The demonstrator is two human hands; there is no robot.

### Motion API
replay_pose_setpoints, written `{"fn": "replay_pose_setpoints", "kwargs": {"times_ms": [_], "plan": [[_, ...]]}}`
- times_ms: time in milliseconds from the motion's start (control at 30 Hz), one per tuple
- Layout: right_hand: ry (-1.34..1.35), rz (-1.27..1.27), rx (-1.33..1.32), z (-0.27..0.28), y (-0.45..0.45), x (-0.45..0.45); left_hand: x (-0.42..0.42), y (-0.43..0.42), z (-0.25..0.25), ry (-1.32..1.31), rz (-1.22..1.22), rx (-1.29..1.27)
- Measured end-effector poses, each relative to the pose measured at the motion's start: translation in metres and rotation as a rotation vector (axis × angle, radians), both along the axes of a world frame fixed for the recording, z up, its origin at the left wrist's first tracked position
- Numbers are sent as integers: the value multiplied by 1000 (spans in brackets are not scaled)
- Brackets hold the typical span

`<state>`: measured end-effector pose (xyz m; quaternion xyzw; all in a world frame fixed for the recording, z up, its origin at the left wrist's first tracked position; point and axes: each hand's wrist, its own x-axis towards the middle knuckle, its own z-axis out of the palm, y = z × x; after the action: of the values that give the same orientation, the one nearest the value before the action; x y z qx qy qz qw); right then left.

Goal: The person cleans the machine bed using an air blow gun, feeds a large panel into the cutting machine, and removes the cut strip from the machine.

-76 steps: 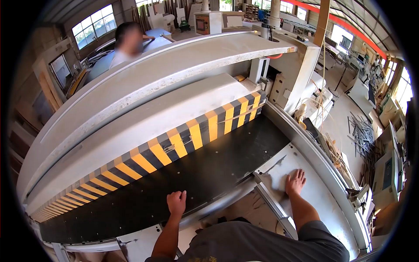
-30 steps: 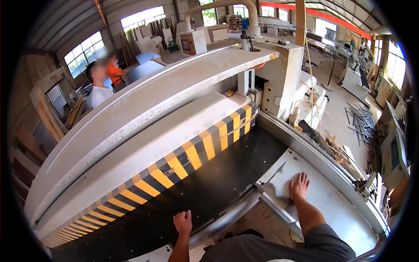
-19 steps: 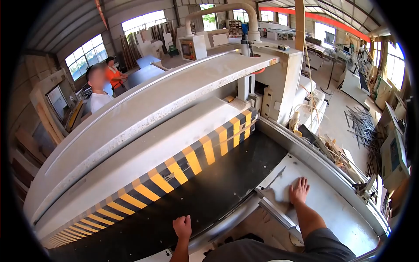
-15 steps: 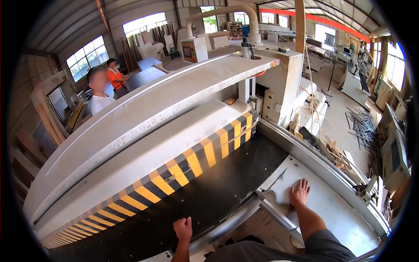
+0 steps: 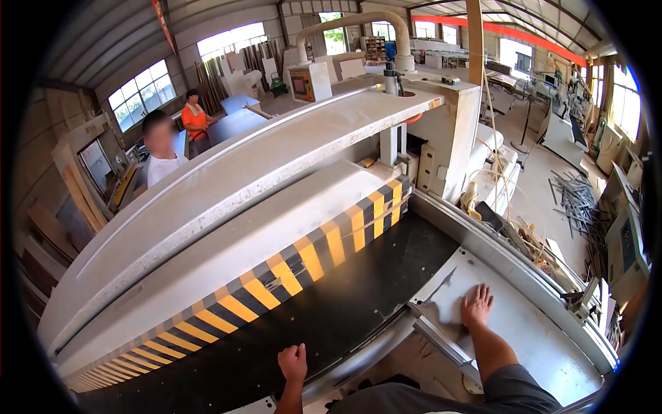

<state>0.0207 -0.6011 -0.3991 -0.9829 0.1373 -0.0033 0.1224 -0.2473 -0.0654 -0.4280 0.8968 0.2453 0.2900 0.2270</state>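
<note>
My right hand [image 5: 477,306] lies flat on the pale metal side table [image 5: 545,348], fingers stretched out and slightly spread. Nothing is in it. Above the front edge of the black machine bed [image 5: 345,303] is my left hand [image 5: 293,362], its fingers curled into a loose fist with no object showing. Whether it touches the bed, I cannot tell. Behind the bed runs a beam with yellow and black stripes [image 5: 283,271], under the long grey cover of the large machine [image 5: 255,165].
Beyond the machine are a person in a white shirt [image 5: 163,165] and a person in orange [image 5: 195,121]. A metal rail [image 5: 441,334] borders the side table. Scrap strips [image 5: 576,200] lie on the floor at right, near a control cabinet [image 5: 627,238].
My hands keep their poses, and the view shifts slightly. The person in orange now stands more upright, farther from the person in white in the picture.
</note>
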Motion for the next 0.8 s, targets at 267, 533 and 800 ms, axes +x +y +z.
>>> {"fn": "replay_pose_setpoints", "kwargs": {"times_ms": [267,533,800], "plan": [[-9,12,18,-3,-2,0,1,-2,6,23,12,-24],[-10,7,-15,-6,-1,0,0,-1,4,36,12,-12],[-17,8,-11,-10,-2,0,1,-1,5,28,9,15]]}}
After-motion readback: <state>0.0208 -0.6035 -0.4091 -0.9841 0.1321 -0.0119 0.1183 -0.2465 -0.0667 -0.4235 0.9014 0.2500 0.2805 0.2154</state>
